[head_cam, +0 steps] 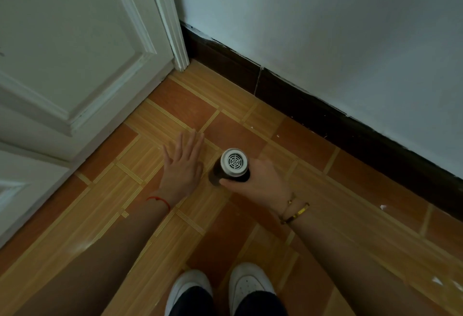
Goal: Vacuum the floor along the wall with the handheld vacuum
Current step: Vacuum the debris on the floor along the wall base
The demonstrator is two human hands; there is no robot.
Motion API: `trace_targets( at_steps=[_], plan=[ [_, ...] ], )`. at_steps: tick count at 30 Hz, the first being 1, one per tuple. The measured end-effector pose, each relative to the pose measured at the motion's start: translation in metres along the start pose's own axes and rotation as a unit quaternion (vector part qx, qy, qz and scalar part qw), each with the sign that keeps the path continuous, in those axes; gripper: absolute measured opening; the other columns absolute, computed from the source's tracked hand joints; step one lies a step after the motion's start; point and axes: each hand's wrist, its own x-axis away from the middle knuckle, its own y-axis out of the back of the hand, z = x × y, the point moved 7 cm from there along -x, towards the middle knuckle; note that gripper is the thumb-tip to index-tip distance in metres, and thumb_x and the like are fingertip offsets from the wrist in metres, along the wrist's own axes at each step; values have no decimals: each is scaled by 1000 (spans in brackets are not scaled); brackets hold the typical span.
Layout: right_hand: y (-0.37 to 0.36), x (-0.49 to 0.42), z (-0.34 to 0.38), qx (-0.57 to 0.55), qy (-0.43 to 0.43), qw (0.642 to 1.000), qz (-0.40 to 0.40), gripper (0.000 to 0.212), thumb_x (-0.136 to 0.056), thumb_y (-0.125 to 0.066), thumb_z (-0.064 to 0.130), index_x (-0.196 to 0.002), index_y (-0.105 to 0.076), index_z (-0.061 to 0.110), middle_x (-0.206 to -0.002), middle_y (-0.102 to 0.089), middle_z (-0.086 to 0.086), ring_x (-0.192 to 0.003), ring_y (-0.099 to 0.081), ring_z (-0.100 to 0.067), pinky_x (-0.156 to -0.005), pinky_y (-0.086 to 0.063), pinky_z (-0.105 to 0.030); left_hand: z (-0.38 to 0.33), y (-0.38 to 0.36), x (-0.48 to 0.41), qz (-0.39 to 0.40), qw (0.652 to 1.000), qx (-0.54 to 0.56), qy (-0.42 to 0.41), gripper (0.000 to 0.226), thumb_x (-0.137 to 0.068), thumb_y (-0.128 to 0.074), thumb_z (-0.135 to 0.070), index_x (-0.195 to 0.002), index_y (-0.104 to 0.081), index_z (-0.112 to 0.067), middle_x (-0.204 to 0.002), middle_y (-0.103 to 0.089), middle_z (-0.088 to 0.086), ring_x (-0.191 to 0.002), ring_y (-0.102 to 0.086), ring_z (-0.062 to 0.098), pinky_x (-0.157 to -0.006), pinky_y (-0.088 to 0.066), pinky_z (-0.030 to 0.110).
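Note:
The handheld vacuum (pixel 231 166) is a dark cylinder with a round silver vent cap facing me, pointing down at the floor. My right hand (pixel 260 180) is wrapped around its body from the right, a gold bracelet on the wrist. My left hand (pixel 184 165) hovers flat just left of the vacuum, fingers spread, holding nothing, a red string on the wrist. The floor (pixel 175 120) is orange and tan patterned tile. The pale wall (pixel 325 40) runs along the right with a dark baseboard (pixel 313 107) at its foot. The vacuum's nozzle end is hidden.
A white panelled door (pixel 75 52) with its frame (pixel 172 30) fills the left and meets the wall at the corner. Small white scraps (pixel 383 207) lie on the tiles near the baseboard at right. My white shoes (pixel 218 290) stand at the bottom.

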Motion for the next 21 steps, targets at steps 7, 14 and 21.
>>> trace_targets(
  at_steps=[7,14,21],
  plan=[
    [21,-5,0,-16,4,997,-70,56,-81,-74,39,-129,-57,16,-119,-68,1,-105,-60,-4,-72,-38,4,4,-7,-1,28,998,45,46,75,-96,-35,-25,-155,11,-28,-164,14,-2,-148,22,28,-113,11,67],
    [-10,-28,25,-44,35,998,-19,50,-78,-78,36,-123,-63,19,-114,-70,3,-101,-60,2,-80,-45,-2,16,-11,4,52,994,49,84,88,-95,-50,-34,-155,14,-25,-163,19,-1,-147,25,26,-112,15,64],
    [18,-42,2,23,-28,995,-98,54,-80,-70,51,-124,-61,20,-111,-71,2,-99,-66,-9,-81,-54,-22,15,-11,8,82,989,86,84,98,-88,-54,-34,-153,19,-28,-161,24,-2,-146,27,24,-113,15,65]
  ],
)
